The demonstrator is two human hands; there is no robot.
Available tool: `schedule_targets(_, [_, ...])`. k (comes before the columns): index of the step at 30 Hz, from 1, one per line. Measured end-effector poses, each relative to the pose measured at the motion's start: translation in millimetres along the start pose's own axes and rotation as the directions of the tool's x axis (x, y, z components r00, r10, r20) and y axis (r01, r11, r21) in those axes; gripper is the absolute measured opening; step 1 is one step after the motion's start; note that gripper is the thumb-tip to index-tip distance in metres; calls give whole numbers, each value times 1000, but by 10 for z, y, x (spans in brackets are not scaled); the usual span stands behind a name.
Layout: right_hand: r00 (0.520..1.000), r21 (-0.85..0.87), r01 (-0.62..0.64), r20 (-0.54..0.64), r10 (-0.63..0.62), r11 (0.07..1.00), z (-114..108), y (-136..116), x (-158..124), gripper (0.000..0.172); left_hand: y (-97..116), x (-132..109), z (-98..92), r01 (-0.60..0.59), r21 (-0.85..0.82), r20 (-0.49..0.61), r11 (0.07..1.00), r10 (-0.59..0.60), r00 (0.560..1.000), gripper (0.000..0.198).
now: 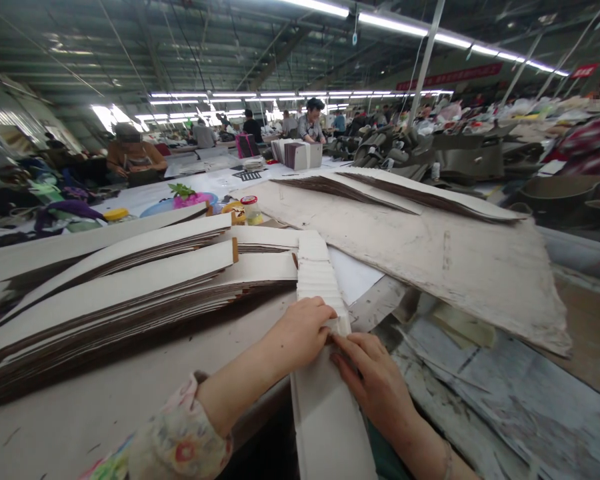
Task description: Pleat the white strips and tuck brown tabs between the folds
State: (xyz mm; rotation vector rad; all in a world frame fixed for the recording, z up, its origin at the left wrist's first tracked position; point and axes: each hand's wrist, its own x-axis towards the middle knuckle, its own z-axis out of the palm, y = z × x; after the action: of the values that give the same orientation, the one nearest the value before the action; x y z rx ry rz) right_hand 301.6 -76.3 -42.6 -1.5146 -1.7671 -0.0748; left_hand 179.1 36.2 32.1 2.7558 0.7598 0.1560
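Left stacks: long, curved bundles of white-faced, dark-edged flat strips (145, 283) lie across the far part of the pale, flat tabletop (145, 413), their ends pointing toward its right edge.
Left hand: the left hand (303, 330), below a floral-print sleeve (185, 433), has bent fingers set on a long, narrow white strip (327, 427).
Central strip: runs from beside the stack ends toward the viewer, along the tabletop's right edge; its far part shows close crosswise ridges, its near part is smooth.
Right hand: the right hand (377, 373) reaches over the strip's right side, its fingertips close to those of the left; whether either hand pinches the strip cannot be told, the contact being partly hidden.
Right sheet: a broad, stained off-white sheet (430, 260) carries further white-faced bundles (430, 191) along its far edge.
Step in hand: judged to be fingertip work where ridged and smooth parts meet.
Next move: appears to call for keeping the strip flat and aligned there.
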Motion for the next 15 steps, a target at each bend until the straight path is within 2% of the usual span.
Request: schedule_targets(15, [1000,7,-7,-7,7,1000,-2,7,4,31,96,-88,61,-128,152,39,980,124,992,23])
